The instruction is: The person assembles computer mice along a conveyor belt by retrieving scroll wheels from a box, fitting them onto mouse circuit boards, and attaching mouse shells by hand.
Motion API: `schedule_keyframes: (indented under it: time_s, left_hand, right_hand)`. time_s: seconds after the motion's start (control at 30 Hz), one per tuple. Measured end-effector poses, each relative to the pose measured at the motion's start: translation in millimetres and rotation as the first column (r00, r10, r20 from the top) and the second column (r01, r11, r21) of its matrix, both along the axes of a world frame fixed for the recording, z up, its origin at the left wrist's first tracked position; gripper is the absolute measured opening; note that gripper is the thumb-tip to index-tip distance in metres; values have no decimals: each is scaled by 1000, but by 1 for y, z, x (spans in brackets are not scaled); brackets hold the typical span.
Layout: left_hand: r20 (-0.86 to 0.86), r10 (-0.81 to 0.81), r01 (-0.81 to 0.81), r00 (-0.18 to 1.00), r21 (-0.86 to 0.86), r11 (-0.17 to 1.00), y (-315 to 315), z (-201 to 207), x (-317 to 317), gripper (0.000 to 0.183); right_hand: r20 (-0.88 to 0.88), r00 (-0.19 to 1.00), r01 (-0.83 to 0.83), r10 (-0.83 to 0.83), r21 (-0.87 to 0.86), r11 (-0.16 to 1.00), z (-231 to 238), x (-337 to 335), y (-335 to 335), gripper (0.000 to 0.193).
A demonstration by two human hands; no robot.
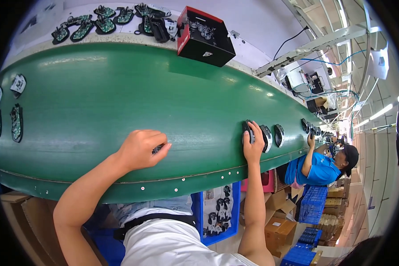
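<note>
My right hand point(253, 146) reaches out over the green belt and grips a black computer mouse point(246, 129) that stands on it. Two more mice, a dark one with a light edge point(266, 138) and another dark one point(279, 135), sit just right of that hand. My left hand point(142, 148) is curled closed above the belt, left of the middle. A small dark thing shows between its thumb and fingers; its kind cannot be made out.
Circuit-board mouse parts point(17, 123) lie at the belt's left end. Beyond the far edge are more boards point(105, 22) and a black-red box point(206, 52). A blue bin point(236, 217) with dark parts stands below. A co-worker in blue point(319, 168) handles mice at right.
</note>
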State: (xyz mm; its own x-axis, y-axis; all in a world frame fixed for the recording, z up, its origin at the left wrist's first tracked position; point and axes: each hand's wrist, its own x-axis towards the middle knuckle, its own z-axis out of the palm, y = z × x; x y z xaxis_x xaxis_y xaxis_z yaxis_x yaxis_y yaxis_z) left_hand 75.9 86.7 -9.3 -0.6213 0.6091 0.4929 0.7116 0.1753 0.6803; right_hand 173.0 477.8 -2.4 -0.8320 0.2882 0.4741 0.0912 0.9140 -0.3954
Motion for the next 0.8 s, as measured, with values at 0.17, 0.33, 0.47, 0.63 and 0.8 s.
schedule_keyframes:
  time_s: [0.17, 0.33, 0.47, 0.63, 0.8]
  left_hand:
    - [-5, -3, 3, 1000, 2, 1000, 0, -2, 2, 19]
    - [-4, -5, 5, 1000, 16, 1000, 0, -1, 2, 19]
    - [5, -10, 10, 1000, -10, 1000, 0, 0, 1, 18]
    - [16, -9, 9, 1000, -4, 1000, 0, 2, 1, 19]
    - [15, -10, 10, 1000, 2, 1000, -1, 3, 3, 19]
  right_hand:
    - [-125, 991, 43, -39, 24, 999, -7, -6, 2, 28]
    - [-130, 991, 45, -42, 21, 999, -6, -5, 1, 30]
    - [-131, 990, 48, -46, 14, 999, -6, -6, 3, 31]
    - [-127, 991, 49, -46, 19, 999, -7, -6, 5, 30]
    - [-129, 991, 40, -37, 20, 999, -4, -4, 5, 30]
